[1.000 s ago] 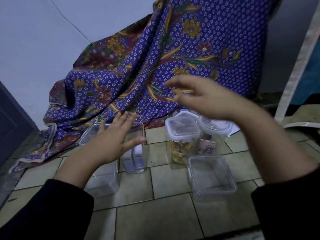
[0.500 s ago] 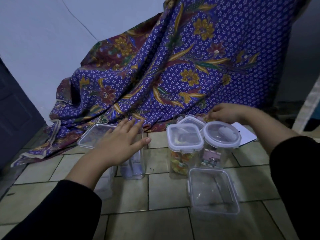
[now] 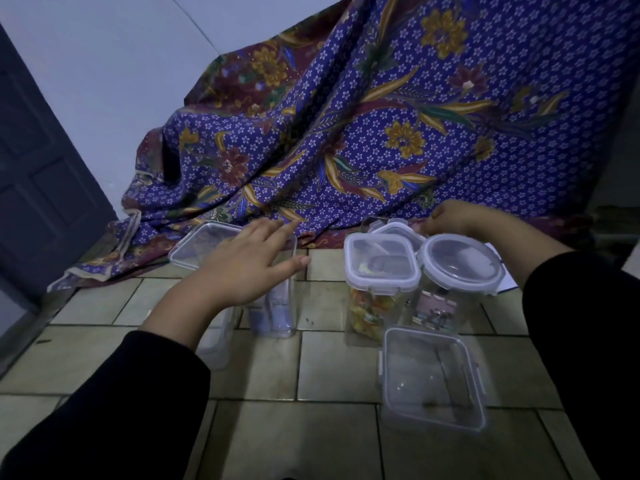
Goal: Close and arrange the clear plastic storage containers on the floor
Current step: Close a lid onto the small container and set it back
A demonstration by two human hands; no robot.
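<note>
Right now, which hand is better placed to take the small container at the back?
Probably the right hand: it is beside the small back container, while the left hand hovers over the tall container, farther to the left.

Left hand (image 3: 249,268) spreads flat above a tall lidless clear plastic container (image 3: 277,310); right hand (image 3: 450,218) is at a small lidded clear container (image 3: 394,230).
</note>
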